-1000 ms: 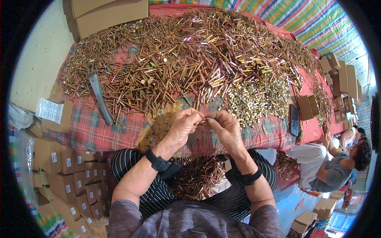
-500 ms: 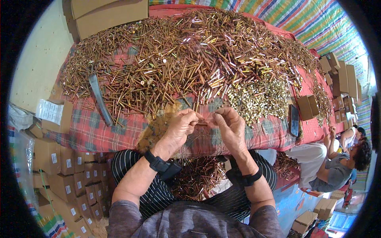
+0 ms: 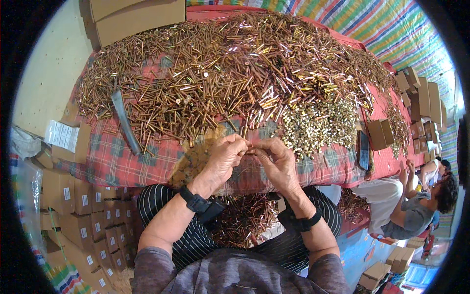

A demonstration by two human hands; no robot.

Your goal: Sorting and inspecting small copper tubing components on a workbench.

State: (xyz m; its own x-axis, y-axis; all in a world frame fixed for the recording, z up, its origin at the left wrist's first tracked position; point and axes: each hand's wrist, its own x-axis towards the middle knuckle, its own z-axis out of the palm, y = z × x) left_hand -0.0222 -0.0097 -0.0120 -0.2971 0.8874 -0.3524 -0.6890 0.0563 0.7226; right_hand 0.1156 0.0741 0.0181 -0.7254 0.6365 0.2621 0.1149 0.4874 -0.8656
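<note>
**A:** What does the figure show at centre?

**B:** The left hand [image 3: 223, 159] and the right hand [image 3: 276, 164] meet at the near edge of the surface [image 3: 147, 164], which is covered by a red plaid cloth. Both are clenched on a small bunch of brass-coloured rods [image 3: 248, 148] pinched between the fingertips. How many rods the bunch holds cannot be told, since the fingers hide most of it.

**A:** And where do the rods come from?

**B:** Apparently from the large heap of like rods [image 3: 235, 68] spread over the surface beyond the hands. A patch of short pale caps [image 3: 318, 122] lies just right of the hands, and a grey flat bar [image 3: 125, 122] lies well to the left.

**A:** How would such a rod handle?

**B:** Judged by its look, it is stiff, thin, smooth metal: light singly, and likely to slip or roll. A hold across the shaft near one end, thumb against forefinger, seems best. A bunch would fan out unless squeezed evenly.

**A:** Other features?

**B:** Cardboard boxes [image 3: 83, 215] are stacked at lower left, more rods lie in the lap [image 3: 245, 220], and another person [image 3: 416, 206] sits at the right.
</note>
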